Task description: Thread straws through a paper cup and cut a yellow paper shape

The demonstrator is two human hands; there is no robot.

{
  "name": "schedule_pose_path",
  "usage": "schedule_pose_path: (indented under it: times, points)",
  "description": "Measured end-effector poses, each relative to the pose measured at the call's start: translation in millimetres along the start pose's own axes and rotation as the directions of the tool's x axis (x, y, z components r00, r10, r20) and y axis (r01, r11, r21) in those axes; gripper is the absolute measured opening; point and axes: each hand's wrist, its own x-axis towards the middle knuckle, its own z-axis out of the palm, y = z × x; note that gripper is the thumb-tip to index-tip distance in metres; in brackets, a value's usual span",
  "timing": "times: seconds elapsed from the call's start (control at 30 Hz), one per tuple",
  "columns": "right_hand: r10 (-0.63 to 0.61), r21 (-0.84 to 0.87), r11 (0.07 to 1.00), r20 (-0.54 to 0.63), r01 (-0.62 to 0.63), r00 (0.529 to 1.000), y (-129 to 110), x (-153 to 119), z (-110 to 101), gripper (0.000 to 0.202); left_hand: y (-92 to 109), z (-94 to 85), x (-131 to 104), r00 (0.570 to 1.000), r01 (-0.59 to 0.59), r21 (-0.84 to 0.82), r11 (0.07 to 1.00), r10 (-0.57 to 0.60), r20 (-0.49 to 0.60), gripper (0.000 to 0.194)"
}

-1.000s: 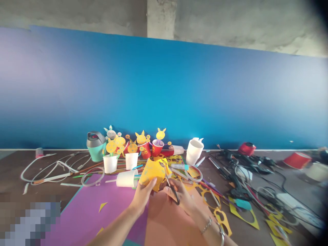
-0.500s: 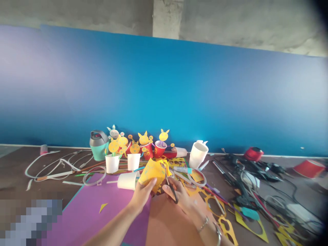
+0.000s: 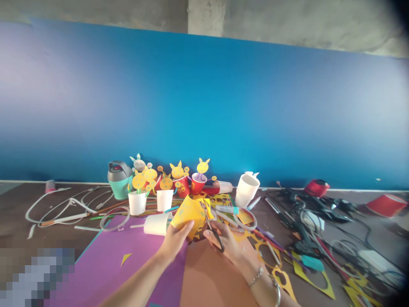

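My left hand [image 3: 177,238] is closed on a sheet of yellow patterned paper [image 3: 188,213], thumb on top. In my right hand [image 3: 225,241] is a pair of scissors with dark handles [image 3: 218,241]; the blades meet the right edge of the paper, where a strip curls away. How far the blades are apart I cannot tell. Below my hands lie a purple sheet [image 3: 128,260] and an orange-brown sheet [image 3: 214,277], side by side. A white paper cup [image 3: 156,224] rests on its side just left of my left hand.
Behind stand white and red cups [image 3: 199,184] with yellow animal-faced paper figures [image 3: 177,170], and a teal-grey container [image 3: 120,181]. Another white cup [image 3: 246,192] stands right of them. Cut yellow scraps [image 3: 281,281], a glue gun [image 3: 306,243] and tangled cables lie at right.
The view has shifted slightly, so the table contents sit a little farther left and higher. Both hands keep their hold on the paper and scissors, with barely any visible movement.
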Motion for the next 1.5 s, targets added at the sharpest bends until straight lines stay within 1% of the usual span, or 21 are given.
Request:
schedule_pose_path:
  times: [0.2, 0.43, 0.6, 0.7, 0.87, 0.93, 1.07, 1.13, 1.2, 1.3, 1.4, 1.5]
  points:
    - [-0.005, -0.002, 1.000, 0.002, 0.005, 1.000, -7, -2, 0, 0.041, 5, 0.7, -2, 1.000, -0.009, -0.016, 1.000, 0.009, -0.015, 0.034]
    - [0.005, 0.009, 1.000, 0.010, -0.006, 1.000, -12, -3, 0, 0.047, -2, -4.4, 1, 1.000, 0.002, -0.023, 1.000, -0.002, 0.003, 0.030]
    - [0.011, 0.025, 1.000, 0.018, -0.011, 1.000, -10, -3, -2, 0.044, -9, -8.3, 2, 0.998, 0.050, 0.011, 0.999, -0.050, -0.024, 0.035]
    - [0.007, 0.037, 0.999, 0.029, -0.008, 1.000, -8, -3, -4, 0.043, -10, -9.4, 3, 0.999, 0.043, 0.007, 0.999, -0.042, -0.029, 0.034]
    - [0.033, 0.029, 0.999, 0.048, -0.034, 0.998, -9, -4, -5, 0.044, -7, -9.0, 3, 0.999, 0.024, 0.004, 1.000, -0.024, -0.028, 0.031]
    - [0.028, 0.026, 0.999, 0.051, -0.029, 0.998, -9, -4, -6, 0.043, -6, -7.7, 2, 1.000, 0.023, -0.015, 1.000, -0.023, -0.009, 0.032]
    - [0.037, 0.021, 0.999, 0.032, -0.038, 0.999, -6, -3, -6, 0.044, -6, -5.1, 1, 0.996, 0.069, -0.011, 0.998, -0.068, 0.066, 0.034]
    - [0.032, 0.025, 0.999, 0.033, -0.033, 0.999, -5, -2, -6, 0.046, -8, -4.9, 2, 0.998, 0.049, -0.014, 0.999, -0.048, 0.049, 0.034]
    - [0.008, 0.036, 0.999, 0.045, -0.010, 0.999, -6, -1, -5, 0.048, -10, -5.3, 3, 1.000, 0.021, -0.034, 0.999, -0.021, 0.007, 0.033]
    - [-0.009, 0.033, 0.999, 0.045, 0.008, 0.999, -8, -2, -4, 0.048, -11, -5.6, 5, 0.999, 0.017, -0.054, 0.998, -0.019, -0.028, 0.033]
    - [-0.006, 0.039, 0.999, 0.036, 0.004, 0.999, -10, -2, -2, 0.046, -10, -4.8, 4, 0.999, 0.018, -0.060, 0.998, -0.019, -0.029, 0.035]
    - [0.004, 0.044, 0.999, 0.030, -0.005, 1.000, -10, -2, -1, 0.047, -10, -3.8, 3, 1.000, 0.019, -0.053, 0.998, -0.019, -0.002, 0.035]
